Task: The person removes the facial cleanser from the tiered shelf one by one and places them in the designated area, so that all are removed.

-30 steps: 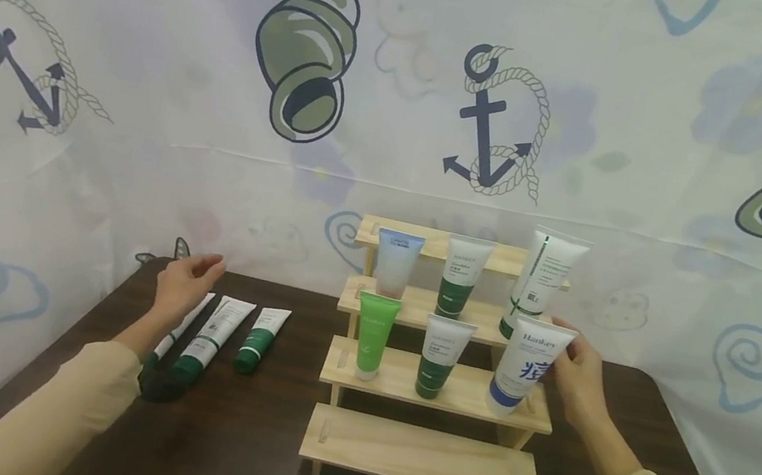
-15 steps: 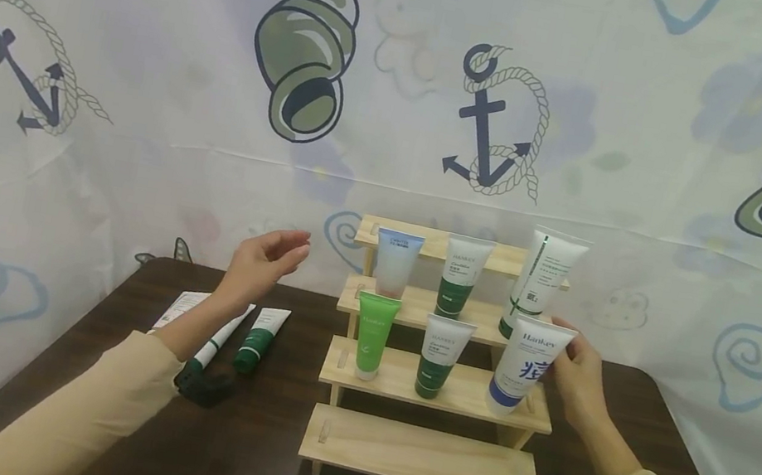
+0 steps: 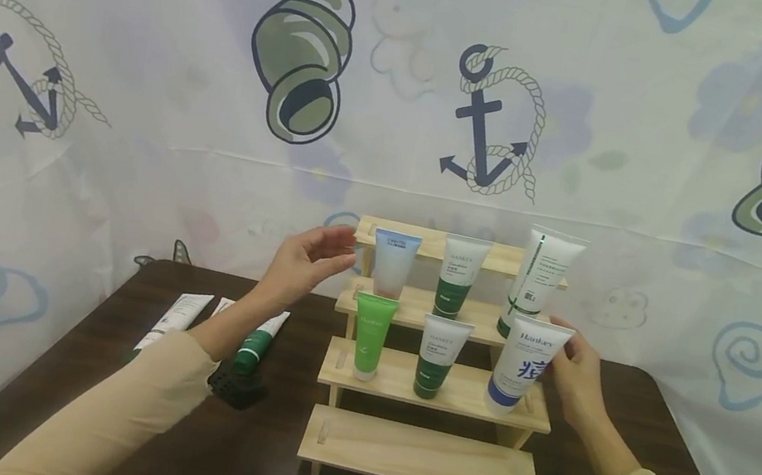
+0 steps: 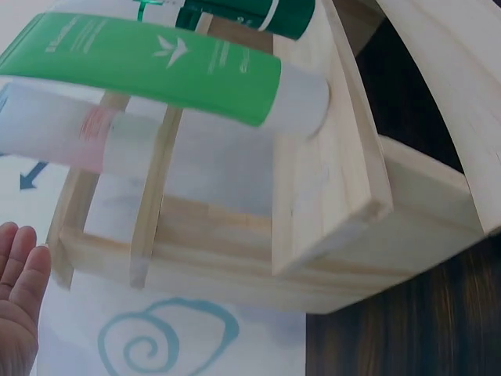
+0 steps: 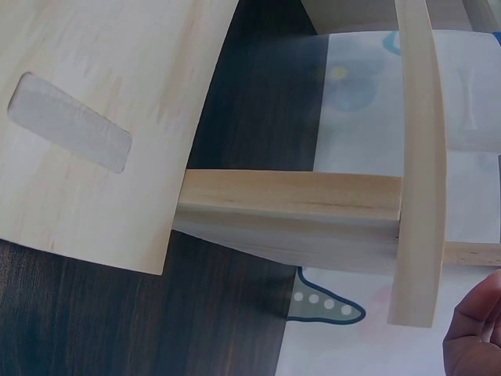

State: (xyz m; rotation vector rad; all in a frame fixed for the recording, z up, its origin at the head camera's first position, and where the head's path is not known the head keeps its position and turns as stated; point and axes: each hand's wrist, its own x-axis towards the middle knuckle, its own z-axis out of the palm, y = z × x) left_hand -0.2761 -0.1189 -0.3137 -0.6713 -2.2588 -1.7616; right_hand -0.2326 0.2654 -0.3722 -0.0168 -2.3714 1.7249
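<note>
My left hand (image 3: 306, 265), fingers extended, is beside the upper left end of the tiered wooden stand (image 3: 421, 450), close to a pale blue tube (image 3: 393, 263). In the left wrist view the same hand (image 4: 17, 301) appears at the left edge with nothing in it. A green tube (image 3: 371, 335) stands on the tier below. At the stand's right side, my right hand (image 3: 577, 378) is behind the edge of a white tube with a blue band (image 3: 523, 360). Its fingertips are hidden there, and I cannot tell whether they grip anything.
White-and-green tubes stand on the tiers, one (image 3: 461, 276) upper middle, another (image 3: 442, 357) below it, a taller one (image 3: 543, 277) upper right. More tubes lie on the dark table (image 3: 201, 451) at left, including a green-capped one (image 3: 257, 347). A printed curtain (image 3: 400, 123) hangs behind.
My left hand has moved right, from over the lying tubes to the stand's upper left end. The right hand and the standing tubes keep their places.
</note>
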